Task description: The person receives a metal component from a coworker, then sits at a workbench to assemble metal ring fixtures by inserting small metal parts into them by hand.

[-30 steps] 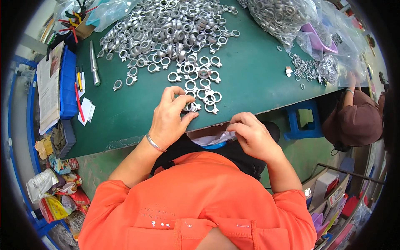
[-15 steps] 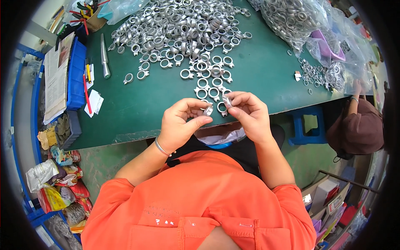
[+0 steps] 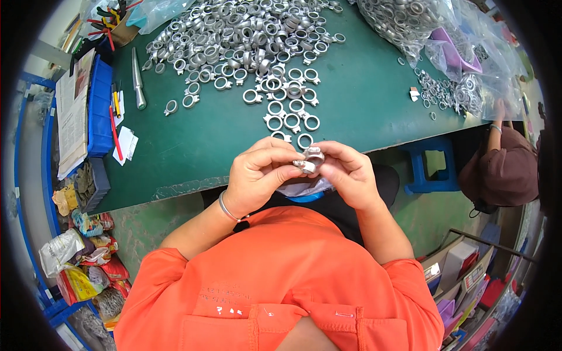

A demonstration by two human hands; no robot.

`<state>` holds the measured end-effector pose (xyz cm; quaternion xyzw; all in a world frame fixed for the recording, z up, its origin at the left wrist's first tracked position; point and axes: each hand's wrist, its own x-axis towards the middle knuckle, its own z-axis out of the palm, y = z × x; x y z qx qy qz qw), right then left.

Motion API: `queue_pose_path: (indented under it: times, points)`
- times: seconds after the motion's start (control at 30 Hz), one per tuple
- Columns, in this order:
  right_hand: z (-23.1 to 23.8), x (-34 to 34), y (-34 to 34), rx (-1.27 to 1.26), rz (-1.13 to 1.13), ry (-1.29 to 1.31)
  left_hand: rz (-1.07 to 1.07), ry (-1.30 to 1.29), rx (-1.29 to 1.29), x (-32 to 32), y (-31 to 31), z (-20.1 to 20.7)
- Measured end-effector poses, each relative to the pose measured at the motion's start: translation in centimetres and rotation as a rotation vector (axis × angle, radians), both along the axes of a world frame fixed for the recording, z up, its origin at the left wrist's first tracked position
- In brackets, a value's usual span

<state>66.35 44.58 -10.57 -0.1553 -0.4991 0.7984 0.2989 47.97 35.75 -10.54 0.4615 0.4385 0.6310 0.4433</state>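
Observation:
Just off the table's front edge, my left hand point(image 3: 255, 175) pinches a silver metal ring point(image 3: 304, 167) between thumb and fingers. My right hand point(image 3: 353, 174) pinches a second silver ring point(image 3: 315, 154), close against the first; whether they touch I cannot tell. Beyond my hands, loose rings with small notched tabs point(image 3: 291, 121) lie flat in short rows. They lead back to a large heap of similar rings point(image 3: 246, 35) on the green tabletop point(image 3: 193, 140).
A tapered metal rod point(image 3: 137, 79) lies at the left, near a blue tray point(image 3: 100, 108) and a red pen point(image 3: 116, 133). Bagged rings point(image 3: 404, 23) and a purple scoop point(image 3: 456, 51) sit at the back right. A co-worker point(image 3: 502, 167) sits by a blue stool point(image 3: 432, 167).
My hands have come together, bringing the two rings from apart to close beside each other in front of the table edge. The view has shifted slightly.

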Motion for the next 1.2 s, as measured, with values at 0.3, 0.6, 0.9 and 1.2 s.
queue_pose_path:
  times: [0.3, 0.6, 0.9, 1.2]
  points:
    - [-0.2, 2.0, -0.9, 0.514, -0.103, -0.325, -0.123, 0.501, 0.111, 0.1, 0.0, 1.4]
    - [0.5, 1.6, -0.1, 1.138, -0.229, -0.663, 0.259, 0.884, -0.114, -1.5, 1.5, 0.9]
    - [0.3, -1.7, 1.4, 0.611, -0.143, -0.375, 0.010, 0.115, -0.134, -1.9, 0.2, 0.0]
    - [1.2, 0.3, 1.0, 0.299, 0.067, 0.047, -0.117, 0.023, 0.028, -1.3, 0.2, 0.4]
